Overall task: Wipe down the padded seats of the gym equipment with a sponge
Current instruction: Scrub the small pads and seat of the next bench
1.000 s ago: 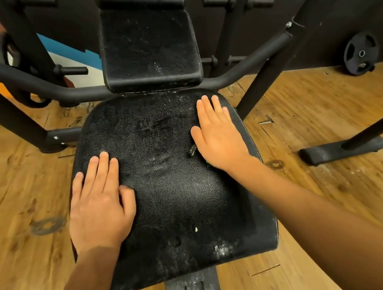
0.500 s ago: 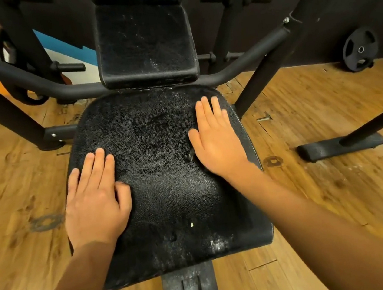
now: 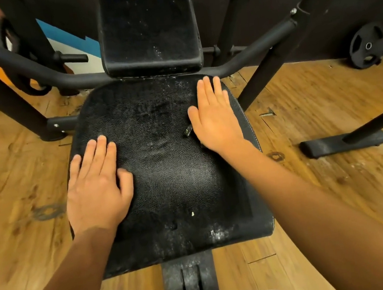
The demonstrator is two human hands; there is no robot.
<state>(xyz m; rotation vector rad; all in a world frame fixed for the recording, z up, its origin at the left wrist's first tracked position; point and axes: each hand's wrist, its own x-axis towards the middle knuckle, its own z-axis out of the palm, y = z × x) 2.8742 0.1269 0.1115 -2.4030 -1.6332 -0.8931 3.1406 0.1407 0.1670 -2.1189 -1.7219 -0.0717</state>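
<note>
A black padded seat fills the middle of the view, dusty white along its front edge, with smudged marks near the back. Its upright back pad stands behind it, also speckled. My left hand lies flat on the seat's left edge, fingers together, nothing under it that I can see. My right hand presses flat on the seat's right rear part. A corner of a thin dark sponge sticks out from under its palm by the thumb; the rest of it is hidden.
Black frame tubes curve round behind the seat, and a slanted bar rises at the right. A machine foot rests on the wood floor to the right. A weight plate leans on the dark wall.
Both hands stay flat on the seat in nearly the same spots, perhaps slid slightly toward the back pad. The view has dipped a little.
</note>
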